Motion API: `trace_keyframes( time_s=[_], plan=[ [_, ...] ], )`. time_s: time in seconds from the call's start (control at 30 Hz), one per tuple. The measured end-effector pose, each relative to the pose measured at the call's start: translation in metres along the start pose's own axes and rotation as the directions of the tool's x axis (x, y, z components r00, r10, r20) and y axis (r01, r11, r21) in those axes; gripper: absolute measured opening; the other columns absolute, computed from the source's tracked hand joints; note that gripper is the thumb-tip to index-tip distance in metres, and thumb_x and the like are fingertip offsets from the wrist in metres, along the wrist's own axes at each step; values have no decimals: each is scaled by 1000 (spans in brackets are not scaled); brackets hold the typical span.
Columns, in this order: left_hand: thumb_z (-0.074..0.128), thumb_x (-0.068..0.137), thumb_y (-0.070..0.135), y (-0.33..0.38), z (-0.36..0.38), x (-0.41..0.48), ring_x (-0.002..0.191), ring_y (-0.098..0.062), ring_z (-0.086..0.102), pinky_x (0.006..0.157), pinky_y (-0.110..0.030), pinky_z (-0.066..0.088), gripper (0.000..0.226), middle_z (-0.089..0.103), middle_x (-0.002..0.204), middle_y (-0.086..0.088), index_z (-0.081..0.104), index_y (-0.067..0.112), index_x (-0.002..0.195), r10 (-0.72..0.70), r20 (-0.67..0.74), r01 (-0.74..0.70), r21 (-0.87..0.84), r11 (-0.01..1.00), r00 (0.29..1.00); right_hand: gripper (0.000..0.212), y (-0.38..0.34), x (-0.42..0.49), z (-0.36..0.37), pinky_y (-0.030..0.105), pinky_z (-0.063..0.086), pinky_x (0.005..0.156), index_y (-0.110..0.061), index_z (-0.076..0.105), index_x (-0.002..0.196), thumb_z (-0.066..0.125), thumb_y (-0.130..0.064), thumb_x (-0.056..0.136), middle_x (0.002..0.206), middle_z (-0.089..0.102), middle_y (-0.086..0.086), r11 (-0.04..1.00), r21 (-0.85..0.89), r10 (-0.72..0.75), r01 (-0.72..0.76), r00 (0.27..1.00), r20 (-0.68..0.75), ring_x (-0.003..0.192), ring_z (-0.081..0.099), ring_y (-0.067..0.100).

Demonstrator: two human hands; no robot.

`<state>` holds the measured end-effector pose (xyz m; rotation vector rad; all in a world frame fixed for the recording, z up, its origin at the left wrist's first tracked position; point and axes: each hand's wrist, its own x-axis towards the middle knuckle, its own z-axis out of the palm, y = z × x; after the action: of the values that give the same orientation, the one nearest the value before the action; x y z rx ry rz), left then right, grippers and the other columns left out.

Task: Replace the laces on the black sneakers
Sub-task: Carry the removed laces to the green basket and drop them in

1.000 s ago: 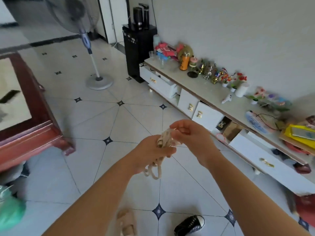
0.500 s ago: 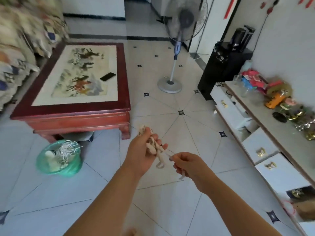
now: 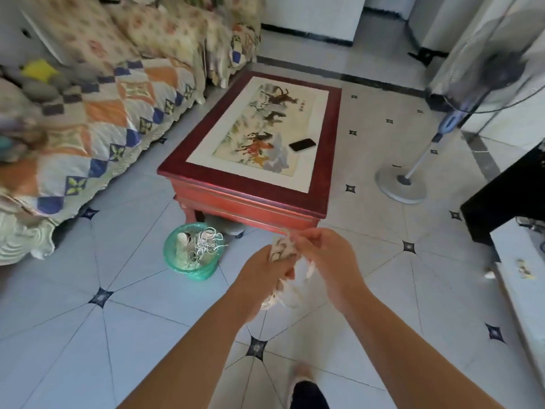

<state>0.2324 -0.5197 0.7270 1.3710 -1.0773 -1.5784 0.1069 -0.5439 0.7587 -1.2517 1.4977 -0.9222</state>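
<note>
A quilt-covered sofa (image 3: 97, 113) fills the far left, with the red-framed surface (image 3: 250, 199) to its right and a fan (image 3: 418, 169) beyond. A green bin (image 3: 191, 267) sits nearer. Left hand (image 3: 259, 273) and right hand (image 3: 327, 255) meet, each grip clamped on the bunched cream laces (image 3: 281, 250). A phone (image 3: 302, 144) lies on the surface.

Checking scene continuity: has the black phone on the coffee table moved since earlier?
No. The phone sits at the same spot on the coffee table, beside the horse picture; only the camera turned.
</note>
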Motion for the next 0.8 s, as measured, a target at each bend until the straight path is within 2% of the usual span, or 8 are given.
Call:
trace_keyframes(
  time_s=[0.13, 0.2, 0.3, 0.4, 0.47, 0.53, 0.7, 0.8],
  plan=[
    [52, 91, 15, 1, -42, 31, 92, -21, 61, 88, -39, 46, 15, 66, 90, -4, 60, 10, 103, -40, -230, -56, -397, 916, 972, 17, 9, 44, 40, 36, 49, 74, -7, 59, 69, 62, -10, 86, 66, 53, 7, 944, 157, 264, -291, 949, 170, 64, 47, 13],
    [49, 93, 11, 5, -60, 53, 98, -21, 64, 88, -36, 49, 17, 68, 98, -8, 60, 9, 104, -47, -287, -120, -537, 835, 957, 15, 11, 70, 59, 41, 52, 86, -14, 65, 72, 63, -10, 86, 64, 60, 0, 925, 144, 311, -351, 919, 243, 65, 54, 12],
    [44, 94, 11, 19, -77, 90, 78, -21, 67, 71, -31, 53, 19, 67, 80, -12, 62, 8, 89, -73, -372, -204, -652, 730, 925, 13, 6, 111, 83, 19, 55, 66, -16, 67, 74, 64, -8, 84, 70, 67, -1, 950, 61, 275, -307, 911, 306, 64, 62, 6],
    [50, 93, 19, 36, -87, 127, 60, -19, 60, 66, -33, 51, 16, 59, 64, -8, 55, 11, 80, -184, -530, -171, -550, 818, 828, 13, -6, 148, 101, 23, 57, 66, -14, 67, 83, 57, -10, 90, 84, 70, 5, 956, 18, 259, -293, 869, 421, 75, 68, 11],
    [52, 90, 20, 44, -95, 147, 57, -14, 61, 56, -25, 51, 7, 61, 62, -3, 55, 16, 84, -169, -583, -104, -406, 908, 795, 19, -17, 166, 113, 36, 53, 87, -20, 65, 99, 47, -24, 97, 103, 68, 4, 955, 57, 199, -292, 770, 606, 98, 65, 14],
    [53, 87, 27, 50, -104, 159, 56, -8, 59, 50, -21, 46, 6, 59, 61, 4, 55, 21, 85, -154, -590, -72, -341, 937, 792, 25, -27, 183, 127, 35, 46, 94, -37, 61, 102, 36, -41, 98, 110, 66, -10, 943, 84, 152, -321, 643, 751, 108, 59, 6],
    [49, 90, 41, 52, -141, 167, 84, -16, 62, 60, -28, 47, 25, 67, 91, -5, 64, 23, 96, -217, -536, -102, -503, 858, 816, 19, -42, 217, 170, 30, 52, 71, -37, 64, 92, 47, -30, 96, 84, 67, -1, 995, 28, 41, -100, 632, 773, 72, 63, 10],
    [50, 85, 48, 49, -165, 172, 98, -15, 58, 88, -37, 46, 38, 64, 108, -5, 61, 21, 110, -265, -531, -19, -469, 883, 805, 19, -39, 231, 205, 26, 45, 54, -21, 62, 76, 50, -20, 91, 58, 55, -6, 997, -75, 40, 21, 681, 731, 51, 51, 7]
  ],
)
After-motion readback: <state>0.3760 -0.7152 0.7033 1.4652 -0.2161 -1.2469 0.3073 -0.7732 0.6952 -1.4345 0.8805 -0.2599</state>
